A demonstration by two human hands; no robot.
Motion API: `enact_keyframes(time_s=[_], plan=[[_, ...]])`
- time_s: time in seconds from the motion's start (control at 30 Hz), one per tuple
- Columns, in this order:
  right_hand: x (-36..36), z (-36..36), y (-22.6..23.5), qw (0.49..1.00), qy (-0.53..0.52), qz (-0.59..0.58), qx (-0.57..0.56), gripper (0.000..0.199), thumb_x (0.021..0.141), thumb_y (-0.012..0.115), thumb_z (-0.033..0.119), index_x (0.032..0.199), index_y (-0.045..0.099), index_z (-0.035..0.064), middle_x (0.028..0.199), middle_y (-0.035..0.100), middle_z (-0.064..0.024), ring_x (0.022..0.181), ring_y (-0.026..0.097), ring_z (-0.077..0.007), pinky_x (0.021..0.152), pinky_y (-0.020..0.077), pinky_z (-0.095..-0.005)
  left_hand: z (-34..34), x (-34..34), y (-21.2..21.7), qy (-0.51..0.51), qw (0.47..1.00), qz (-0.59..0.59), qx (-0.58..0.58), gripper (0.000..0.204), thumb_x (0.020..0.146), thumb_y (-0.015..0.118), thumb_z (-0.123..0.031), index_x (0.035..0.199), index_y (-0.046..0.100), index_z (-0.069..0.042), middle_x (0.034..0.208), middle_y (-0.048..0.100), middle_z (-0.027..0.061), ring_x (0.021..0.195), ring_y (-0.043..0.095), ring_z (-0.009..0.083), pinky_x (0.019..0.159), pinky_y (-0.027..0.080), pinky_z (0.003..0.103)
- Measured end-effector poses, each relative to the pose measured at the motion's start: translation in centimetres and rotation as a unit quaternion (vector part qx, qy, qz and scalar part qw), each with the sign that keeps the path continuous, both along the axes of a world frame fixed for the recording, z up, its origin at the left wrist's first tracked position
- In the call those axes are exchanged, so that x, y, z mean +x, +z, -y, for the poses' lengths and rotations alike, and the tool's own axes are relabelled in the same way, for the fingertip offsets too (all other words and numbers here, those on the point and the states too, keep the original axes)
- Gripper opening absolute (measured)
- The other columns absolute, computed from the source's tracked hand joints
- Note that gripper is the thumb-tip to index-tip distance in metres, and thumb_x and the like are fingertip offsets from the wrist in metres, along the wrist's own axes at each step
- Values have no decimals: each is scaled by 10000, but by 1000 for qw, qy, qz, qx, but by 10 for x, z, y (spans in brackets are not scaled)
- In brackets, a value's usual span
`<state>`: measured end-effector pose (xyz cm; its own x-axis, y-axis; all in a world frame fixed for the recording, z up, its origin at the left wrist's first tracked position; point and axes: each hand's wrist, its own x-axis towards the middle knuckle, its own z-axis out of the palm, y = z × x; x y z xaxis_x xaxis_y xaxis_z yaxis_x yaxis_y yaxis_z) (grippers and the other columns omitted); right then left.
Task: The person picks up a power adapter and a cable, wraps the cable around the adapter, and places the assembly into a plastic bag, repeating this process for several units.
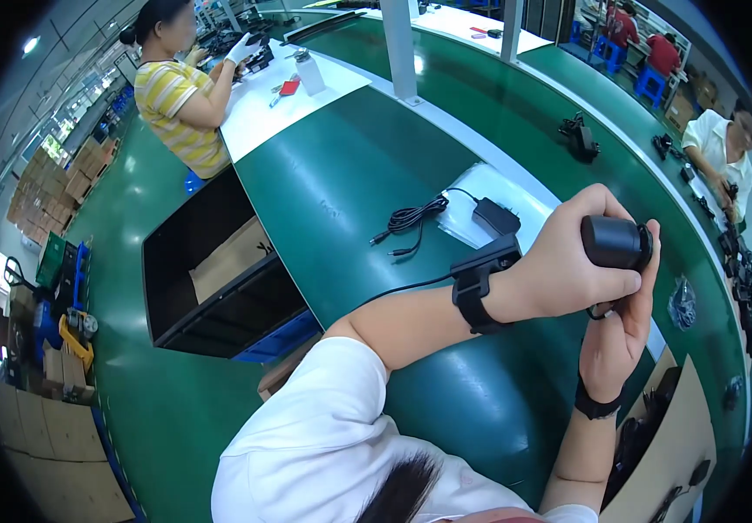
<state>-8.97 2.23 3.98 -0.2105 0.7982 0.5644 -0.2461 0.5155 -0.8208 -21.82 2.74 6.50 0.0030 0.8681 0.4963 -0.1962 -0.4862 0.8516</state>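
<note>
Both my hands hold one small black cylindrical device (617, 241) above the green workbench (350, 174). My left hand (568, 261) wraps over its left side, thumb on top. My right hand (618, 327) grips it from below, fingers curling up around its right end. A black strap with a cable sits on my left wrist (479, 283), and a black band circles my right wrist. A small black loop hangs under the device between my hands.
A black power adapter (496, 216) with coiled cable (411, 222) lies on a clear plastic bag. Black devices (579, 138) sit on the far belt. A person in a yellow striped shirt (177, 100) works at left; another person (724, 148) sits at right. An open cardboard box (663, 453) is at lower right.
</note>
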Motion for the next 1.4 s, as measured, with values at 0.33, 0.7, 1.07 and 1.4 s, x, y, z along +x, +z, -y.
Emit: enact_keyframes(time_s=[0.33,0.7,1.07,1.4], plan=[[27,-17,10,993,-101,-22,-49,326,843,520,52,1160,481,-15,1016,585,-115,852,579,-170,785,458,-283,-4,-22,14,252,910,-167,285,378,620,718,22,950,535,4,894,611,131,766,618,178,697,498,282],[38,-37,-1,903,168,-241,-314,332,937,422,227,1146,476,-25,1058,594,-116,918,587,-171,824,468,-292,-27,16,-12,-127,979,154,46,439,672,650,69,1038,414,18,941,601,213,870,625,283,783,520,402],[51,-45,4,966,99,36,-236,244,927,455,169,1111,530,27,895,562,13,811,513,-60,744,433,-211,-22,29,-12,-75,987,141,-7,413,683,644,43,1020,408,2,1016,573,210,884,615,259,805,503,374],[37,-32,-3,989,121,16,-88,499,867,561,270,1230,387,-24,1124,497,-83,1014,489,-118,856,405,-255,-25,28,-28,44,995,48,71,435,656,693,23,1030,472,10,1047,567,170,949,577,221,848,468,332]])
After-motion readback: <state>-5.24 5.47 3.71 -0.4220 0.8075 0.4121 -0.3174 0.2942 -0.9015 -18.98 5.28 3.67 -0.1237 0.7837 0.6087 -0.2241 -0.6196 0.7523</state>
